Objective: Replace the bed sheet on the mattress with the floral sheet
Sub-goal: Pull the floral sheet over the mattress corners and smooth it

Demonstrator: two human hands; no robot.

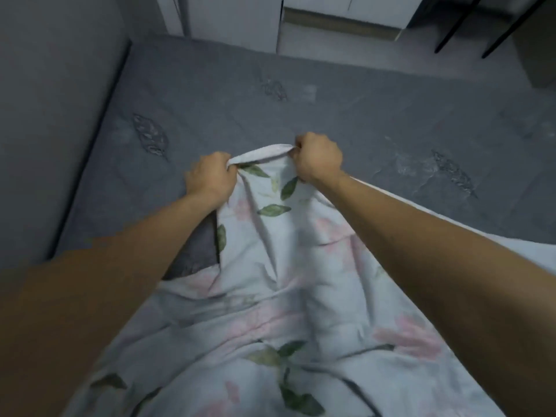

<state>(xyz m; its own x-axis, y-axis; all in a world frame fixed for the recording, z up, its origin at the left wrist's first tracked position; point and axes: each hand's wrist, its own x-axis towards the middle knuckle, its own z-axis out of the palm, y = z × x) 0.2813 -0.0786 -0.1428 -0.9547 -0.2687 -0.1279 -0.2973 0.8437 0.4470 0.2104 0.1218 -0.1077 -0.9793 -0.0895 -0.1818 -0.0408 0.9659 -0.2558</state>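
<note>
The floral sheet (pixel 270 296), white with pink flowers and green leaves, lies bunched over the near part of the grey mattress (pixel 346 109). My left hand (pixel 210 177) and my right hand (pixel 319 159) both grip its far edge, a short stretch of hem pulled taut between them. Both arms reach forward over the sheet. The mattress surface beyond my hands is bare grey with stitched leaf patterns.
A grey wall (pixel 45 115) runs along the left side of the mattress. White cabinets (pixel 331 19) stand beyond the far edge. Black furniture legs (pixel 460 22) are at the top right, over grey floor.
</note>
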